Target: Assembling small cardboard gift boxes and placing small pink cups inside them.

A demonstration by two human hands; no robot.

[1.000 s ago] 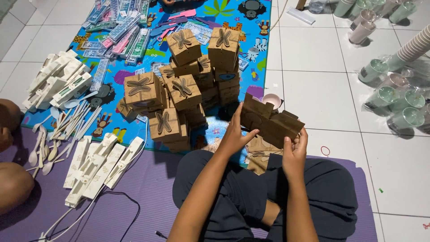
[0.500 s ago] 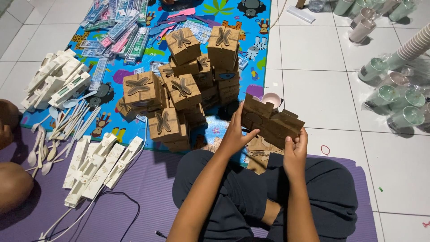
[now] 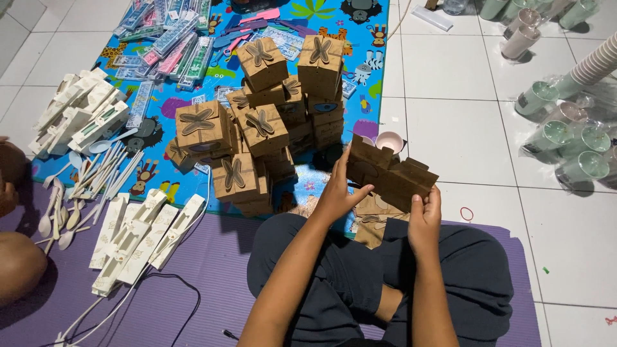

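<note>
I hold a brown cardboard box (image 3: 393, 176), half folded with its flaps up, above my lap. My left hand (image 3: 340, 191) grips its left side, fingers up along the wall. Its lower right corner sits in my right hand (image 3: 425, 217). Under the box lie several flat brown box blanks (image 3: 371, 217) on my legs. A pile of finished brown boxes (image 3: 263, 125) with butterfly-shaped tops stands just ahead and to the left on a blue patterned mat (image 3: 369, 61).
White cutlery packs (image 3: 138, 238) and loose white spoons (image 3: 77, 186) lie left on a purple mat (image 3: 212, 270). Wrapped green cups (image 3: 572, 141) and stacked cups (image 3: 594, 64) stand right on white tiles. A small pink bowl (image 3: 389, 141) sits beyond the box. Another person's limbs (image 3: 16, 257) show at far left.
</note>
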